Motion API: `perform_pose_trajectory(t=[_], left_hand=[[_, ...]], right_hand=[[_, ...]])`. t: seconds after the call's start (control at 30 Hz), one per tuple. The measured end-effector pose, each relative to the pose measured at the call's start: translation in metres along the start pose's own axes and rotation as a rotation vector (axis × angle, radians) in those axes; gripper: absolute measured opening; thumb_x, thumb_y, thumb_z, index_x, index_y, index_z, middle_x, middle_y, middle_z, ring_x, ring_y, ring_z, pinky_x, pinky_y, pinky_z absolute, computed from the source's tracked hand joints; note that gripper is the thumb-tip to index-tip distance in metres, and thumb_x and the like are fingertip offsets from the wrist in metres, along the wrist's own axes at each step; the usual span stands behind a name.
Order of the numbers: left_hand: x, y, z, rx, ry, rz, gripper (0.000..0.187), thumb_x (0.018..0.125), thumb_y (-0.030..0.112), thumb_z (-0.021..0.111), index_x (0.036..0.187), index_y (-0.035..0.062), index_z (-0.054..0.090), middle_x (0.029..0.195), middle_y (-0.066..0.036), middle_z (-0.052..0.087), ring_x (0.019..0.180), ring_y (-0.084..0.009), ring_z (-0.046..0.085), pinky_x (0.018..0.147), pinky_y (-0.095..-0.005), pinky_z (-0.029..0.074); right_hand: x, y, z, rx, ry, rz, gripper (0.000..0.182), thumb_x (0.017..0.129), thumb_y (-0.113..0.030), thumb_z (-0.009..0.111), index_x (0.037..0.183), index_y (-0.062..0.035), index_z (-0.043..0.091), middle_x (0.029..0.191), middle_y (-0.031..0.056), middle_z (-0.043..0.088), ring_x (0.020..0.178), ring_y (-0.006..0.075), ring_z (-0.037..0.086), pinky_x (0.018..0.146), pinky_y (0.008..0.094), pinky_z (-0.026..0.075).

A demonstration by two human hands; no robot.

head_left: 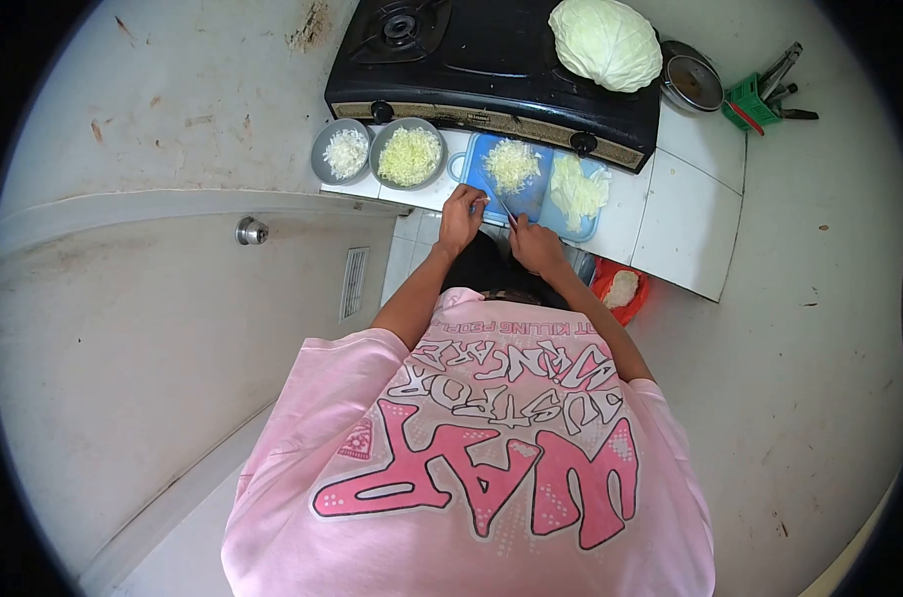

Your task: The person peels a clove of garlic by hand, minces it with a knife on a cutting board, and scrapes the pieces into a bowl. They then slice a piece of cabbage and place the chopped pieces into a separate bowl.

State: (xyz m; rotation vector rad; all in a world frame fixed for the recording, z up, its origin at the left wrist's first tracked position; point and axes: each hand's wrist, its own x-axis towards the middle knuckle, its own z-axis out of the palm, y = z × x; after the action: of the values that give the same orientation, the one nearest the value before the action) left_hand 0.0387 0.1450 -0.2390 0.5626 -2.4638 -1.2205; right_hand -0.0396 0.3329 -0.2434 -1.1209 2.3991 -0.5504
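A blue cutting board [478, 159] lies on the white tiled counter, bearing a pile of shredded cabbage [512, 163] and cabbage leaves [579, 189] to the right. My left hand [461, 214] rests at the board's near edge, fingers curled by the shreds. My right hand [534, 244] grips a knife [508, 210] whose blade points toward the shredded pile. Whether the left hand holds anything is unclear.
Two grey bowls [324, 164] [439, 159] of shredded cabbage sit left of the board. A black gas stove [491, 60] carries a half cabbage [606, 42]. A pot lid [692, 82], a green utensil basket [748, 101], a red basket [638, 301] and a door with a knob [251, 232] are nearby.
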Motion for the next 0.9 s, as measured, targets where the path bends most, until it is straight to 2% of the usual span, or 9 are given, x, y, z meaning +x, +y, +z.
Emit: perform_pose_trajectory(t=[0.17,0.57,0.77,0.9], left_hand=[[-0.001,0.000,0.002,-0.012,-0.004,-0.028,0.011,0.086,-0.001,0.070,0.097,-0.0014,0.073,0.094,-0.017,0.066,0.085,-0.0332,0.068,0.077,-0.0403,0.053],[-0.001,-0.005,0.005,0.111,0.034,0.037,0.009,0.087,0.001,0.069,0.095,-0.0012,0.073,0.091,-0.016,0.065,0.079,-0.0338,0.065,0.073,-0.0414,0.052],[-0.004,0.007,0.001,0.035,-0.002,-0.063,0.009,0.089,0.001,0.068,0.096,-0.0006,0.072,0.089,-0.017,0.062,0.077,-0.0318,0.065,0.071,-0.0406,0.052],[-0.006,0.003,0.000,0.025,0.001,0.009,0.012,0.089,-0.001,0.066,0.100,-0.0004,0.071,0.090,-0.017,0.061,0.077,-0.0324,0.064,0.072,-0.0409,0.052]], right_hand=[[0.000,-0.008,0.001,0.029,-0.020,0.003,0.040,0.100,-0.031,0.053,0.114,0.0066,0.053,0.074,0.0278,0.069,0.070,0.0477,0.070,0.064,0.0566,0.057],[0.010,-0.013,0.012,-0.037,0.015,-0.012,0.031,0.099,-0.026,0.055,0.108,0.0033,0.054,0.071,0.0239,0.069,0.065,0.0428,0.070,0.061,0.0537,0.057],[-0.004,-0.003,-0.003,-0.073,0.003,-0.023,0.033,0.100,-0.029,0.054,0.109,0.0029,0.054,0.070,0.0239,0.069,0.065,0.0430,0.070,0.062,0.0542,0.057],[0.008,0.001,-0.005,-0.056,0.042,0.031,0.033,0.100,-0.029,0.054,0.109,0.0027,0.054,0.070,0.0248,0.069,0.067,0.0447,0.070,0.063,0.0550,0.057]])
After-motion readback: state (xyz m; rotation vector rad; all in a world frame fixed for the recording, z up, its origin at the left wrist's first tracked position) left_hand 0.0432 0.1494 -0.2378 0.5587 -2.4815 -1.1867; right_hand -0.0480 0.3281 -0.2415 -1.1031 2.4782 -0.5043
